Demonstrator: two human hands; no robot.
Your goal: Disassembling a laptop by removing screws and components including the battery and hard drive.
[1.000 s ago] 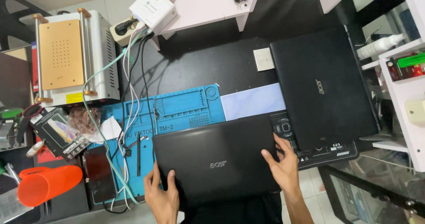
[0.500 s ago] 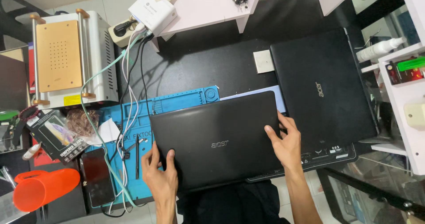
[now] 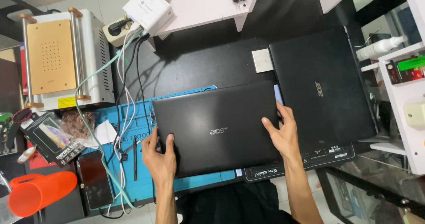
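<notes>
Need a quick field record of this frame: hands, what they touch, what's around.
left hand: flat on the near-left corner of the closed black laptop
right hand: on the laptop's right edge, fingers spread
laptop: lid shut, lying on the blue work mat
second laptop: closed, to the right, apart from the hands
left side: silver machine, orange cup, dark phone

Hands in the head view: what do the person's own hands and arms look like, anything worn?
Both the left hand and right hand are bare: no gloves, rings, watch or wristband visible. Forearms are uncovered too, with no sleeves reaching into view.
</notes>
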